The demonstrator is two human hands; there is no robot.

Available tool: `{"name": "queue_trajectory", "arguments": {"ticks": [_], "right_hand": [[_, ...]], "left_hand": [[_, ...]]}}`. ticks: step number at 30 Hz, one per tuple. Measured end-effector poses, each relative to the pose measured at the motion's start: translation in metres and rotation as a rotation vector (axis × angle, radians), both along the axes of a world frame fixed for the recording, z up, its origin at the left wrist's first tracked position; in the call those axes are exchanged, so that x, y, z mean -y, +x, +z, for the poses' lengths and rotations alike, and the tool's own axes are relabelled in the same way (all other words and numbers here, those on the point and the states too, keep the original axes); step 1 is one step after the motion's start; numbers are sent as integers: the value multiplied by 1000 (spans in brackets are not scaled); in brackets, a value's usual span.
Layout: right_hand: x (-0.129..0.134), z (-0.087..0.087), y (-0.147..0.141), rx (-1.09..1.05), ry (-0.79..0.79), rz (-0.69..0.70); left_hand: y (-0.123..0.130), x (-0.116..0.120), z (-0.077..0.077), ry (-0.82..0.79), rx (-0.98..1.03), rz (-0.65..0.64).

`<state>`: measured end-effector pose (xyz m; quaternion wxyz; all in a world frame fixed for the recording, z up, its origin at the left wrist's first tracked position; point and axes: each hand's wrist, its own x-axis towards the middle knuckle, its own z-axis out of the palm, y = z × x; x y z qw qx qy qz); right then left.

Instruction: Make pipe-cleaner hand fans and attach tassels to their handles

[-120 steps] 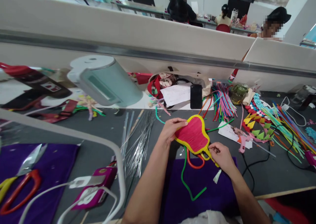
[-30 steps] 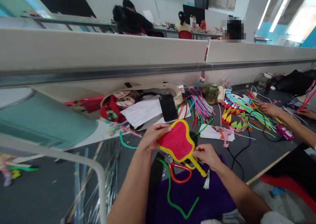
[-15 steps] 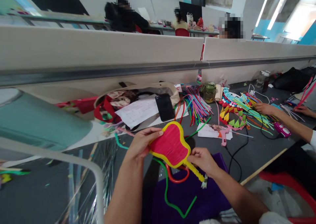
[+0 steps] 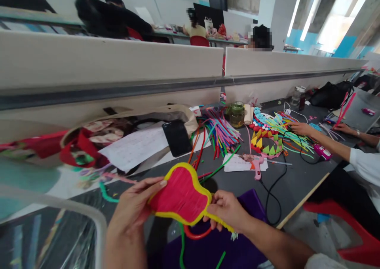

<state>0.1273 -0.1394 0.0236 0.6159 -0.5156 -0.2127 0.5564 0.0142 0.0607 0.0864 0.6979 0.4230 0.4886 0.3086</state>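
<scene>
A fan-shaped craft piece (image 4: 181,196), with a pink-red face and a fuzzy yellow pipe-cleaner border and handle, is held up in front of me. My left hand (image 4: 133,205) pinches its left edge, thumb on the face. My right hand (image 4: 227,211) closes around the yellow handle near the face's lower right corner. White strands stick out of the handle's tip. Beneath the fan a red loop (image 4: 197,235) shows in part; its kind is hidden. A green pipe cleaner (image 4: 182,247) hangs below the fan, over something purple (image 4: 252,205).
A phone (image 4: 177,138) lies on papers by a cloth bag (image 4: 190,118). Pipe cleaners (image 4: 222,130) lie bunched near a green-lidded jar (image 4: 236,114). A pink glue gun (image 4: 257,167) rests on paper, its cord trailing. At right, a co-worker's hand (image 4: 299,128) reaches over pipe cleaners.
The view has shifted, and the fan with both hands sits lower and further left. My right hand has moved up the handle, closer to the fan's face.
</scene>
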Motion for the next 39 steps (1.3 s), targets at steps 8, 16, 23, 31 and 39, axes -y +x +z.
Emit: {"name": "queue_trajectory", "arguments": {"ticks": [8, 16, 23, 31, 39], "right_hand": [[8, 12, -7, 496, -59, -61], [5, -4, -12, 170, -42, -99], [5, -6, -7, 60, -80, -109], [18, -9, 1, 127, -127, -52], [26, -5, 13, 119, -180, 22]], "left_hand": [[-9, -8, -17, 2, 4, 18], [-23, -6, -33, 40, 131, -12], [-22, -3, -41, 53, 163, -25], [-17, 0, -49, 53, 198, -54], [-11, 6, -48, 54, 230, -71]]}}
